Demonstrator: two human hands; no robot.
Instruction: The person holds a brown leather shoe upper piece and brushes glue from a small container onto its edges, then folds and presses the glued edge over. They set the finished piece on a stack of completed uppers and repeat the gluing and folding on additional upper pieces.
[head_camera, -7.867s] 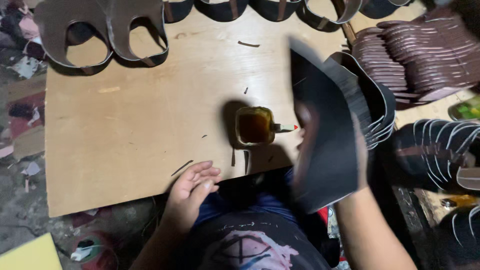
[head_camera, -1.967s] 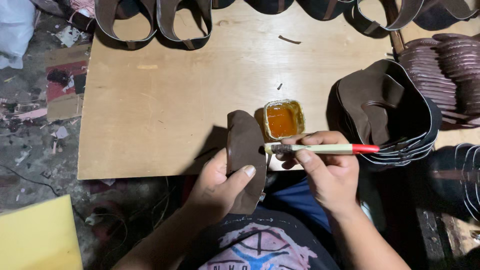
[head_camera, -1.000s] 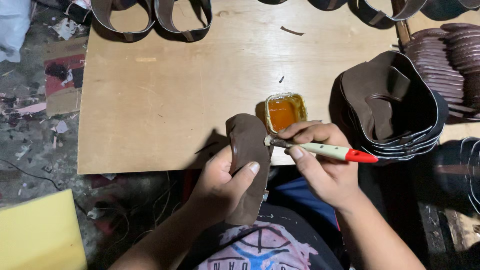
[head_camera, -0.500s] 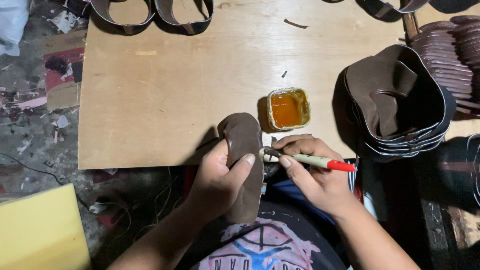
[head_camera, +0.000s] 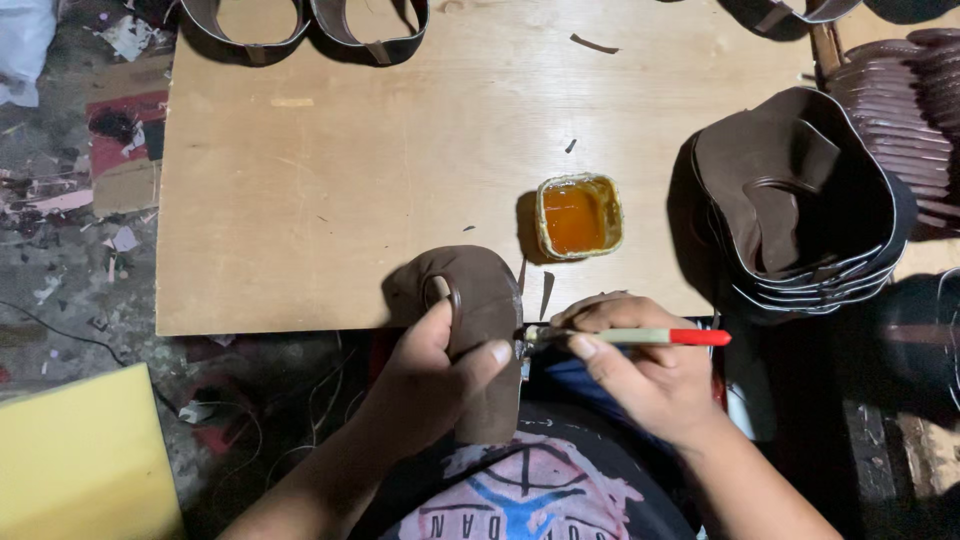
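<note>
Just before the glue pot (head_camera: 579, 215), the left hand (head_camera: 430, 385) clamps the thin, seemingly bendable brown sole piece (head_camera: 480, 320) mid-length, while the right hand (head_camera: 640, 375) pinches the brush (head_camera: 625, 337).

Plywood board (head_camera: 350, 180) over littered floor (head_camera: 60, 260).

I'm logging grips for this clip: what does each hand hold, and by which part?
The left hand grips the brown sole piece around its middle; the right hand holds the brush by its handle.
</note>
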